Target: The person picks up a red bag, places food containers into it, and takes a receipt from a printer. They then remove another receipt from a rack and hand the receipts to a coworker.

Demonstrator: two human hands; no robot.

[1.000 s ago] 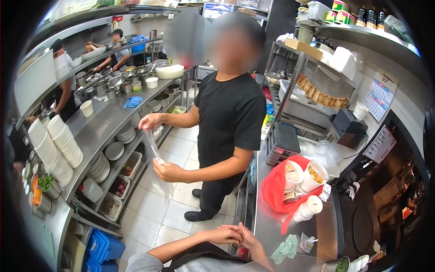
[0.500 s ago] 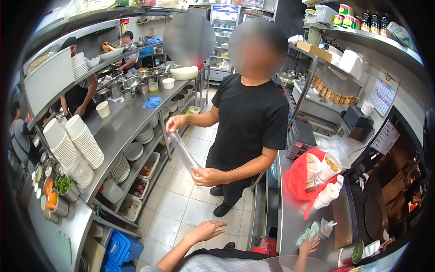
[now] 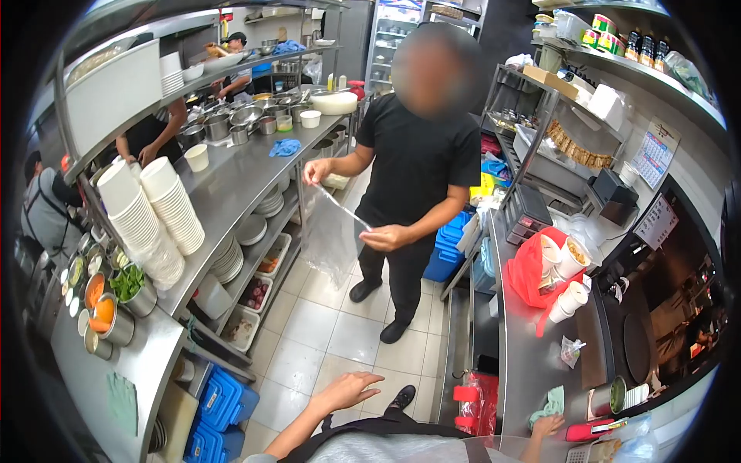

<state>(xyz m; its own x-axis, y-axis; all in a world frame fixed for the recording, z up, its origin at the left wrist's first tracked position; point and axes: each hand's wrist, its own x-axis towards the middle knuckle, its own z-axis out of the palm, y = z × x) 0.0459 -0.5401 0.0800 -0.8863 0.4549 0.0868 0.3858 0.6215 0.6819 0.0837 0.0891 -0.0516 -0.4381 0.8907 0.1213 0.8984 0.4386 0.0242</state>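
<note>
My left hand (image 3: 347, 391) hangs in the air over the floor, fingers stretched out and nothing in it. My right hand (image 3: 549, 424) is down on the steel counter at the right, its fingers on a crumpled green cloth (image 3: 550, 405). A small tied plastic bag (image 3: 571, 352) lies a little beyond the cloth. In front of me a person in a black T-shirt (image 3: 421, 154) holds a clear plastic bag (image 3: 328, 235) spread between both hands.
A red bag (image 3: 532, 278) with paper tubs sits on the right counter (image 3: 519, 363). Stacked white tubs (image 3: 150, 224) and metal pots line the left counter (image 3: 231, 181). Blue bins (image 3: 224, 397) stand below it. Other people work behind the left shelves.
My right hand and the green cloth have moved back toward me, away from the small tied bag. The person's plastic bag now hangs spread out. My view has shifted.
</note>
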